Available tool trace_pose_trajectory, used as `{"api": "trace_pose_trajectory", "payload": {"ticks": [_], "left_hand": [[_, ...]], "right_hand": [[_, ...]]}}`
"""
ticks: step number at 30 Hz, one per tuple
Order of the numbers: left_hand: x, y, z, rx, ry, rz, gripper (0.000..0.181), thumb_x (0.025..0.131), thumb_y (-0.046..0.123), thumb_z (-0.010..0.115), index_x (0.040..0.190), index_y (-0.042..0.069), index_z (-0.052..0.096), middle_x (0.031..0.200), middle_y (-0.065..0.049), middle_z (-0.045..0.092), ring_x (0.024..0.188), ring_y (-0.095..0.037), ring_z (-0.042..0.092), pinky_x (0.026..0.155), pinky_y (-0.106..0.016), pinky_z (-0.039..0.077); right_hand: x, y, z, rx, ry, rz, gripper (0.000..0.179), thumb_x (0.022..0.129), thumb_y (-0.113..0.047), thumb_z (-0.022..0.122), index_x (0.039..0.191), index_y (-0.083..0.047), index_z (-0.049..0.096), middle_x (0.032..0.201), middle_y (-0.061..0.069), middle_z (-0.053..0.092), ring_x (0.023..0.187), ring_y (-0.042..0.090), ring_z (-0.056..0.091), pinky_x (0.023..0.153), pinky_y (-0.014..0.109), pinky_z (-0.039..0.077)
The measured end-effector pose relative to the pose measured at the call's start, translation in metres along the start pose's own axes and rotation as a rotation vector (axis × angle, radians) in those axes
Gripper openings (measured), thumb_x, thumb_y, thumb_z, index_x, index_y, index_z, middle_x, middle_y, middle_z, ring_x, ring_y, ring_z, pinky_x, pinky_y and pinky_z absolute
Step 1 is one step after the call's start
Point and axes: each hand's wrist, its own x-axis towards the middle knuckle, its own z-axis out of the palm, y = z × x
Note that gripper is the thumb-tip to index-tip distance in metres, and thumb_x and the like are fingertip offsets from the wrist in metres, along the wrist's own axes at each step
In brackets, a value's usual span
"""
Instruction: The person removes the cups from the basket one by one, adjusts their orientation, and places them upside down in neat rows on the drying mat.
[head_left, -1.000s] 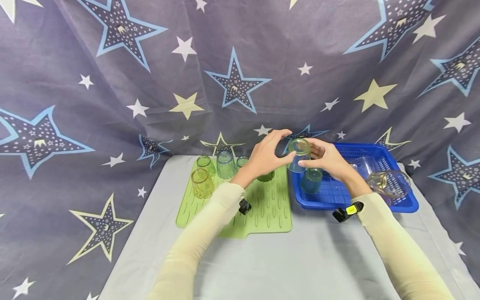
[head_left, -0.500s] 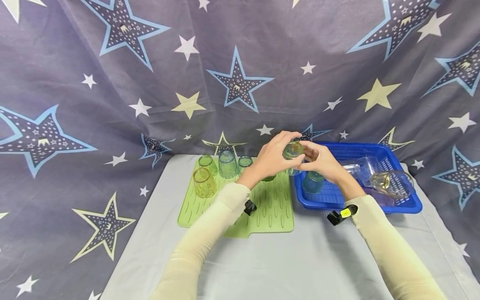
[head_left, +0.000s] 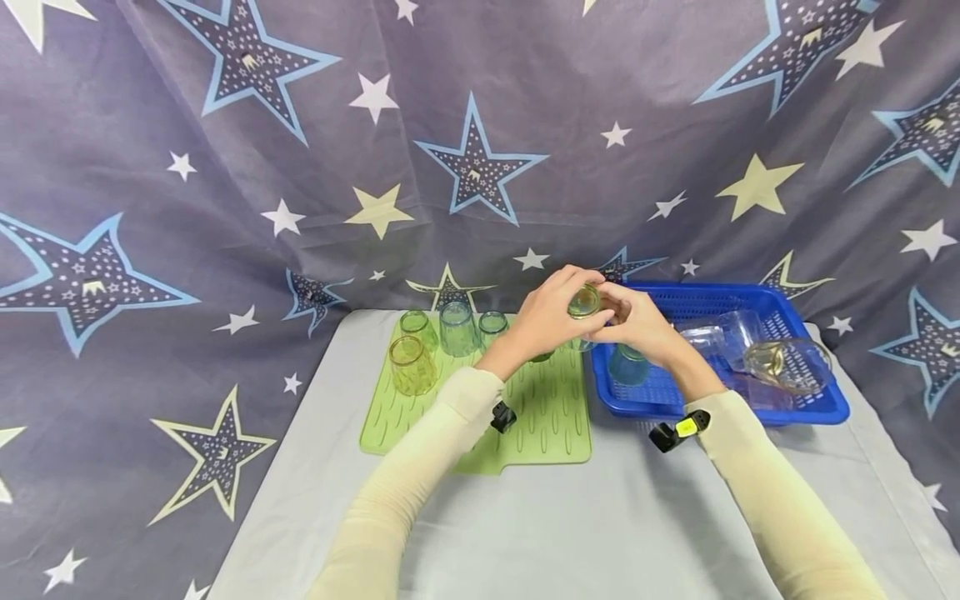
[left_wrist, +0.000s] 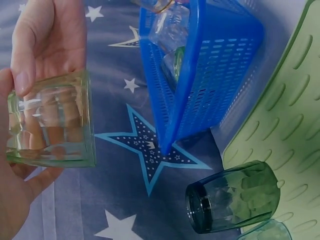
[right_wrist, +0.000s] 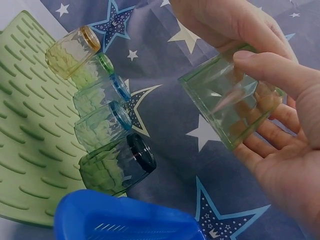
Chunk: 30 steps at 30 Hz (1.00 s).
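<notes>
Between my two hands is a pale green-yellow glass tumbler (head_left: pixel 583 302), its wider mouth facing down, held above the gap between mat and basket. My left hand (head_left: pixel 551 312) curls around it from the left. From the other side my right hand (head_left: pixel 637 323) grips the same tumbler (right_wrist: pixel 227 97), thumb on its wall. On the green drying mat (head_left: pixel 558 425), upturned tumblers stand at the back: yellow (head_left: pixel 412 368), green (head_left: pixel 418 327), blue (head_left: pixel 459 332), light blue (head_left: pixel 492 325). A dark green tumbler (right_wrist: pixel 117 167), mostly hidden by my left hand in the head view, stands there too.
A blue plastic basket (head_left: pixel 798 417) sits right of the mat. It contains a teal tumbler (head_left: pixel 628 367) near its left end, clear glassware (head_left: pixel 738 332) and an amber-tinted glass (head_left: pixel 787 367) lying on its side. A star-patterned cloth (head_left: pixel 300 125) rises behind the table.
The tumbler has moved slightly left and down, toward the mat's right edge. The hands have come closer together around it, the right hand shifting left.
</notes>
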Motion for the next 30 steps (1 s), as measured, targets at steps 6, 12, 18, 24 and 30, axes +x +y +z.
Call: {"api": "trace_pose_trajectory", "payload": {"ticks": [6,12,18,24,30], "left_hand": [[-0.004,-0.003,0.002,-0.013,0.038,-0.013,0.048,0.094,0.042,0.071,0.134,0.019,0.062,0.132,0.002,0.064,0.114,-0.01,0.062,0.092,-0.027,0.054],[-0.003,-0.004,0.003,-0.013,0.096,0.009,0.039,0.094,0.037,0.072,0.126,0.016,0.065,0.126,-0.001,0.068,0.109,-0.013,0.066,0.09,-0.026,0.055],[-0.001,-0.004,0.0,-0.02,0.098,-0.017,0.035,0.094,0.037,0.069,0.121,0.015,0.066,0.12,-0.001,0.07,0.096,-0.011,0.067,0.081,-0.023,0.054],[-0.002,-0.004,-0.002,-0.025,0.092,-0.061,0.033,0.095,0.037,0.068,0.12,0.015,0.066,0.116,-0.001,0.07,0.088,-0.012,0.065,0.075,-0.024,0.053],[0.0,-0.006,-0.003,-0.026,0.108,-0.07,0.032,0.095,0.038,0.067,0.118,0.015,0.066,0.113,-0.001,0.07,0.087,-0.012,0.065,0.073,-0.023,0.053]], "right_hand": [[0.002,0.002,0.003,0.038,0.005,-0.008,0.066,0.087,0.006,0.073,0.147,0.005,0.046,0.12,-0.008,0.063,0.1,0.006,0.066,0.081,0.022,0.058],[0.004,0.001,0.004,0.096,-0.012,-0.033,0.068,0.088,0.008,0.071,0.15,0.003,0.043,0.124,-0.008,0.064,0.104,0.007,0.067,0.083,0.022,0.058],[0.007,0.001,0.005,0.128,-0.016,-0.05,0.07,0.085,0.015,0.069,0.149,0.007,0.04,0.126,-0.008,0.063,0.108,0.007,0.066,0.086,0.02,0.057],[0.01,0.0,0.006,0.13,-0.025,-0.056,0.07,0.085,0.014,0.069,0.149,0.008,0.04,0.126,-0.008,0.063,0.11,0.006,0.065,0.089,0.021,0.057],[0.012,-0.002,0.005,0.104,-0.024,-0.06,0.068,0.087,0.008,0.072,0.148,0.003,0.044,0.129,-0.008,0.063,0.115,0.004,0.064,0.096,0.02,0.054]]}}
